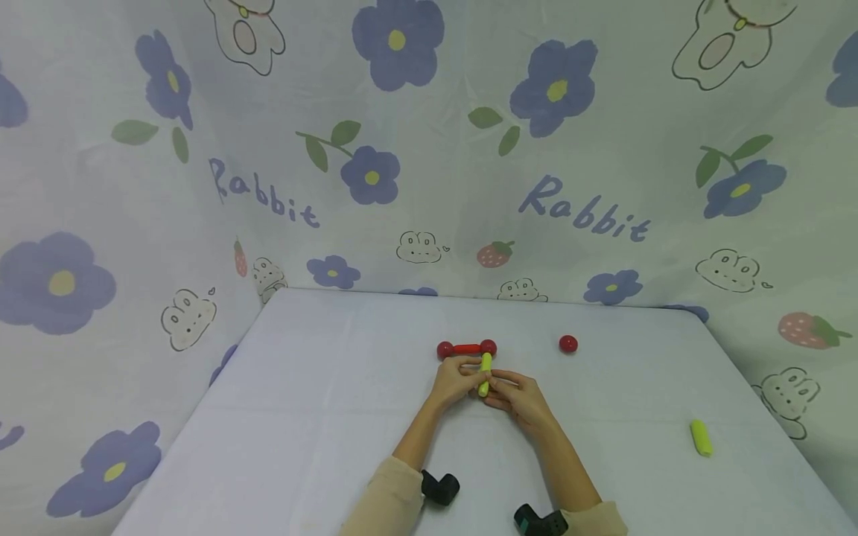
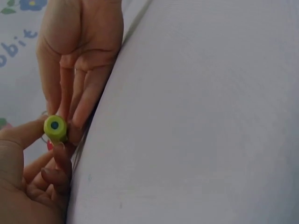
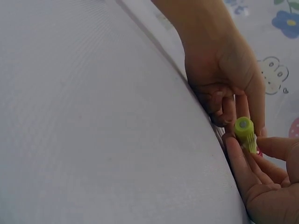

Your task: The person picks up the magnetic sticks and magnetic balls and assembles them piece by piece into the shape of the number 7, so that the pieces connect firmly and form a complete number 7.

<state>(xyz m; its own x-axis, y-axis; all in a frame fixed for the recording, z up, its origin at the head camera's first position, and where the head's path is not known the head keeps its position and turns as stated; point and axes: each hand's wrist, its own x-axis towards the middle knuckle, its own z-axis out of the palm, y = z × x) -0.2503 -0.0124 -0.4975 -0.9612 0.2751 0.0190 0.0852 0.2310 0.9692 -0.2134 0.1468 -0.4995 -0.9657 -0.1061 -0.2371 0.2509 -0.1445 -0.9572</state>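
Beige sleeves [image 1: 385, 500] [image 1: 598, 519] nearest, both hands [image 1: 453, 383] [image 1: 526, 402] beyond, pinching a yellow-green stick [image 1: 485, 362] between them

Place: screened-off work corner | evidence: rabbit-print cloth [image 1: 442, 197] behind white tabletop [image 1: 322, 417] | room type: unclear

A pale curtain [image 1: 456, 193] printed with blue flowers [image 1: 397, 41], rabbits [image 1: 418, 251] and strawberries [image 1: 493, 255] hangs behind a white-covered table [image 1: 308, 417].
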